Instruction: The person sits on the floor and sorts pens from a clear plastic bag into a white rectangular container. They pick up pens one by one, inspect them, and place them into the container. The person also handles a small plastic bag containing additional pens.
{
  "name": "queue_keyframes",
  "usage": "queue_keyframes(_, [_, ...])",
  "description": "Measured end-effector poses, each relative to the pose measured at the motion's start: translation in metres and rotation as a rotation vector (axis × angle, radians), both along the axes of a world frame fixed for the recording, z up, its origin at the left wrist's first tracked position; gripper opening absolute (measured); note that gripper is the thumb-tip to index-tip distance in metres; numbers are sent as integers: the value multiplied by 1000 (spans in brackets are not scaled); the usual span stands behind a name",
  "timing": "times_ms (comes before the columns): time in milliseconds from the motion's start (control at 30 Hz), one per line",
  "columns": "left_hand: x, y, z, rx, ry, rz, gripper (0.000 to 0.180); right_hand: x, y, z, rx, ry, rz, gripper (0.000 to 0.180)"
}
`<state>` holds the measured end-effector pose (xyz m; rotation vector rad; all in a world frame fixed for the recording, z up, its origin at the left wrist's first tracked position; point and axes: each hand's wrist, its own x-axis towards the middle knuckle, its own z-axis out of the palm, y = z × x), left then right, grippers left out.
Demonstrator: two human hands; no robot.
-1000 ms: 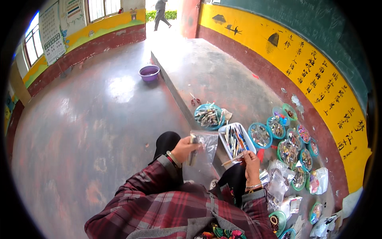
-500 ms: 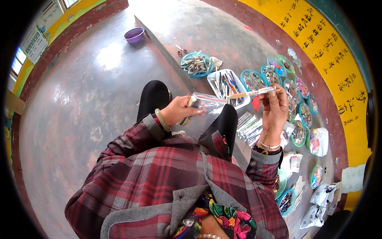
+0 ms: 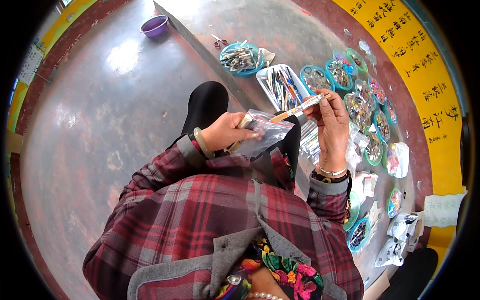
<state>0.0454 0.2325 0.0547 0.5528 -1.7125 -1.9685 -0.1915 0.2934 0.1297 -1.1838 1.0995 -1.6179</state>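
My left hand (image 3: 227, 132) is closed on a clear zip-top plastic bag (image 3: 274, 133) with a red line along its mouth. Something pale and slim shows at that hand's fingers, mostly covered by them. In my right hand (image 3: 331, 120) I pinch a slim pen (image 3: 296, 109), whitish and patterned at the held end and tan at the other. It slopes down to the left, its tan end at the bag's opening; whether the tip is inside I cannot tell. Both hands are above my knees.
A white tray (image 3: 265, 92) of pens and a turquoise basket (image 3: 242, 73) of pens stand ahead, near scissors (image 3: 218, 42). Several round baskets of small parts, bundled pens (image 3: 310, 144) and plastic bags (image 3: 398, 159) lie right. A purple basin (image 3: 154, 28) sits far left, beside a floor ledge (image 3: 200, 60).
My right hand has moved left and a little up, bringing the pen's tan end to the bag. The left hand has raised the bag slightly and turned its mouth toward the pen.
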Motion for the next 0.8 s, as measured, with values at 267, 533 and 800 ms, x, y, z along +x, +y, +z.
queue_keyframes(267, [-2,-2,-16,121,36,-21,28,7,-13,-17,139,61,71,18])
queue_keyframes(533, [1,-8,-25,135,79,38,25,27,-28,-44,164,3,111,12])
queue_keyframes(800, [-1,-11,-34,331,183,115,22,49,-32,-59,125,120,14,14])
